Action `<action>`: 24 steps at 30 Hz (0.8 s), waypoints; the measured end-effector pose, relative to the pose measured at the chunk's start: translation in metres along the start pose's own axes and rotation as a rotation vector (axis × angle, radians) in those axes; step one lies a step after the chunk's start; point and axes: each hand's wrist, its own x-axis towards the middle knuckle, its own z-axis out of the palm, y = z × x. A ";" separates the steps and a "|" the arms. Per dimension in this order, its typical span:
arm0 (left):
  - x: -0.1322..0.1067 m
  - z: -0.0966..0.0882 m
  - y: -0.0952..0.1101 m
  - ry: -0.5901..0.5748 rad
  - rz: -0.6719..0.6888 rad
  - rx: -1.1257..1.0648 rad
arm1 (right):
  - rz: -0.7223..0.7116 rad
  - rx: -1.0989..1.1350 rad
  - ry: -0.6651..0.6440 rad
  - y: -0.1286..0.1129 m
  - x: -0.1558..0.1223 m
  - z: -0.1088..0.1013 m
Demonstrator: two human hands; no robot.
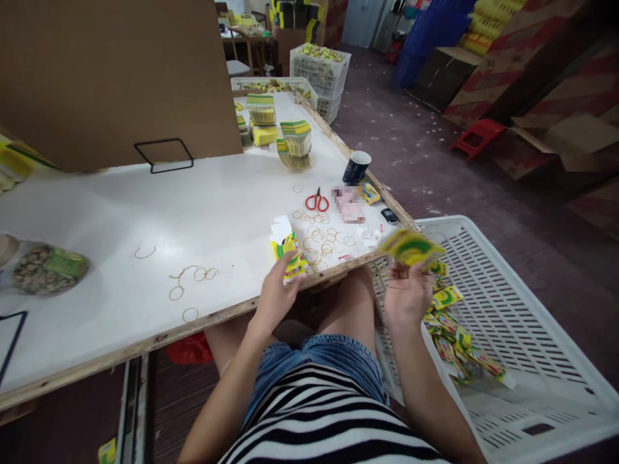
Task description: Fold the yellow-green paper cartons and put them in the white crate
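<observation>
At the table's front edge my left hand [278,290] is closed on a small yellow-and-green printed carton [289,252], its white flap standing up at the far end. My right hand [409,296] grips a flat yellow-and-green packet [412,247], slightly blurred, above the near side of a white plastic crate [527,322]. More yellow-and-green packets [447,328] lie loose in that crate. Just beyond the carton, several rubber bands [316,235] are scattered on the white table [232,200], with red-handled scissors [317,202] behind them.
A dark mug [356,167] and a small black object [389,216] stand near the table's right edge. Bundled card stacks [296,140] sit farther back. A jar [48,267] lies at left; a cardboard sheet [120,77] rises behind. A red stool [478,138] is on the floor.
</observation>
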 end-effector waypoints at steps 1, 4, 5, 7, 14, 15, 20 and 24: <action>0.002 -0.002 -0.008 0.033 -0.015 0.125 | 0.034 0.032 0.024 0.003 0.003 -0.002; 0.001 -0.001 -0.026 0.022 -0.030 0.342 | 0.228 -0.152 -0.126 0.025 -0.003 0.006; 0.000 0.002 -0.030 0.005 -0.019 0.366 | 0.254 -0.270 -0.214 0.035 -0.008 0.012; -0.004 0.007 -0.033 -0.028 0.007 0.382 | 0.199 -0.501 -0.404 0.055 -0.019 0.028; -0.013 0.007 -0.028 -0.075 0.035 0.342 | -0.198 -0.999 -0.665 0.090 -0.025 0.071; -0.013 0.006 -0.028 -0.062 0.030 0.333 | -0.212 -1.002 -0.655 0.090 -0.025 0.072; -0.013 0.004 -0.030 -0.008 0.044 0.300 | -0.252 -0.992 -0.666 0.087 -0.029 0.066; -0.013 0.006 -0.032 0.030 0.059 0.282 | -0.269 -0.991 -0.678 0.083 -0.035 0.067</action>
